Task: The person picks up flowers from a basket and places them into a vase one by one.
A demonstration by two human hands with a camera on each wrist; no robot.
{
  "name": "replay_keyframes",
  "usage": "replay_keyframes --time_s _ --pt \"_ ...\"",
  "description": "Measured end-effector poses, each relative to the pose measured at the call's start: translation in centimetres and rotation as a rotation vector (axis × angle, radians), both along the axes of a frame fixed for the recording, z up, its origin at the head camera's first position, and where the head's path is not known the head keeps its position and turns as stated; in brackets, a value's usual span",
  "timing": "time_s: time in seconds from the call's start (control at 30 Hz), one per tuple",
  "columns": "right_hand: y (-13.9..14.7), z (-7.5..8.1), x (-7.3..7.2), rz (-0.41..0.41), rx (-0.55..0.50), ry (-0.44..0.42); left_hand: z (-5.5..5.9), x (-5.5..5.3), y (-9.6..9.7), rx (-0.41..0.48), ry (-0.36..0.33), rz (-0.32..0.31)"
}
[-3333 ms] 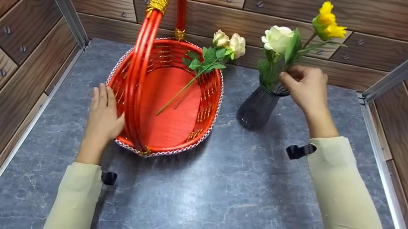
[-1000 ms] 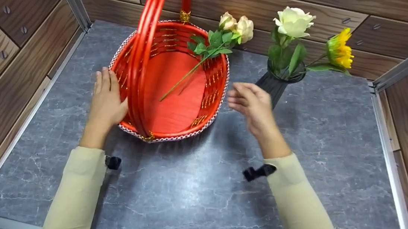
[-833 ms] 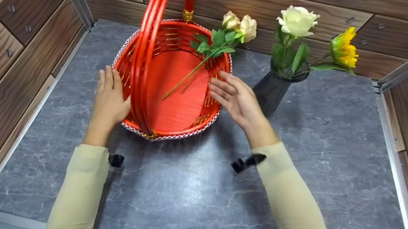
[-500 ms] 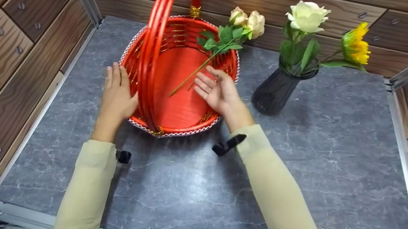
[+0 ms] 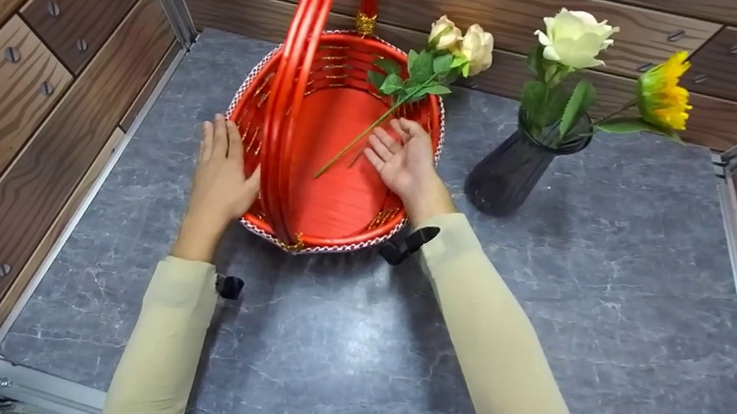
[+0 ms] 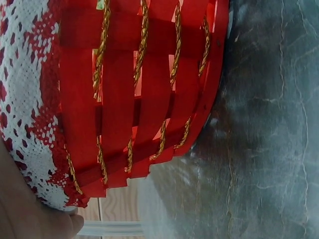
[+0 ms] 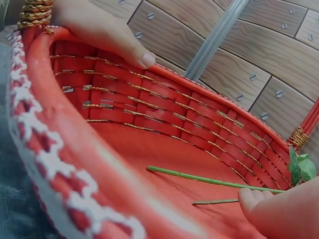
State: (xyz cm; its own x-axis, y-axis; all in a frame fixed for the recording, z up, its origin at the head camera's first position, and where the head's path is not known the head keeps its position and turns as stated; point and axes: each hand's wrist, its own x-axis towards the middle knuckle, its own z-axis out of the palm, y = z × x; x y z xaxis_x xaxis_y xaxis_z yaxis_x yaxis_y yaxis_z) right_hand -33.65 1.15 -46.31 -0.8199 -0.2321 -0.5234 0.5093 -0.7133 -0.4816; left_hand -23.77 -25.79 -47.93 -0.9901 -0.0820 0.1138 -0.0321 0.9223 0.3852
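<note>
My left hand (image 5: 223, 169) holds the left rim of a red woven basket (image 5: 338, 241), its thumb over the inner side and its fingers along the outside. In the left wrist view, part of that hand (image 6: 40, 211) shows at the white-and-red trim. My right hand (image 5: 406, 163) reaches over the basket's right side, palm tilted up and fingers loosely bent, holding nothing. Its fingertips are beside the stem (image 5: 356, 142) of a cream rose spray (image 5: 475, 48) with green leaves, leaning across the basket's far right rim. In the right wrist view, the fingers (image 7: 249, 199) overlap a short stem branch (image 7: 214, 202).
Right of the basket stands a dark ribbed glass vase (image 5: 510, 173) holding a white rose (image 5: 575, 39) and a yellow flower (image 5: 667, 94). The basket's tall handle (image 5: 294, 98) arches over its left part. Wood-patterned walls enclose the grey marbled table (image 5: 326, 365).
My right hand has let go of the yellow flower at the vase, moved left and reached into the basket beside the rose stem. The yellow flower now leans right in the vase. My left hand stays on the rim.
</note>
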Motion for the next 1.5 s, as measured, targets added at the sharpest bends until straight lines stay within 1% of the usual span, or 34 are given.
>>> replay_keyframes --time_s 0.1,0.2,0.37,0.47,0.63,0.77,0.9,1.03,1.17,1.23,1.37,1.5 --pt "0.0 0.0 0.1 -0.007 0.005 -0.013 0.0 0.1 0.0 -0.008 0.012 -0.002" --pt "0.1 0.0 0.2 -0.01 0.025 -0.019 0.0 0.1 0.0 -0.005 0.005 -0.007" --pt "0.2 0.1 0.3 -0.007 0.032 -0.005 0.1 0.1 0.1 -0.001 0.001 -0.005" --pt "0.3 0.2 0.4 -0.024 0.008 0.003 0.2 0.1 0.1 -0.001 0.0 -0.006" --pt "0.4 0.2 0.6 -0.058 -0.064 0.023 0.2 0.2 0.1 0.003 -0.009 -0.008" --pt "0.5 -0.2 0.4 -0.076 -0.102 0.033 0.1 0.2 -0.1 -0.001 -0.008 -0.011" --pt "0.6 -0.6 -0.1 -0.103 -0.127 0.011 0.0 0.1 -0.1 -0.002 -0.009 -0.017" --pt "0.6 -0.4 -0.4 -0.121 -0.124 -0.012 -0.1 0.2 0.0 -0.005 0.009 -0.014" --pt "0.7 -0.2 -0.4 -0.124 -0.108 -0.018 -0.3 0.3 0.1 -0.001 0.014 -0.012" --pt "0.8 -0.2 -0.3 -0.119 -0.111 -0.013 -0.4 0.3 0.2 -0.004 0.005 -0.013" --pt "0.8 -0.2 -0.3 -0.109 -0.126 -0.003 -0.3 0.3 0.1 -0.008 0.001 -0.018" --pt "0.7 -0.1 -0.7 -0.087 -0.121 -0.013 -0.3 0.3 0.1 -0.003 -0.002 -0.017"
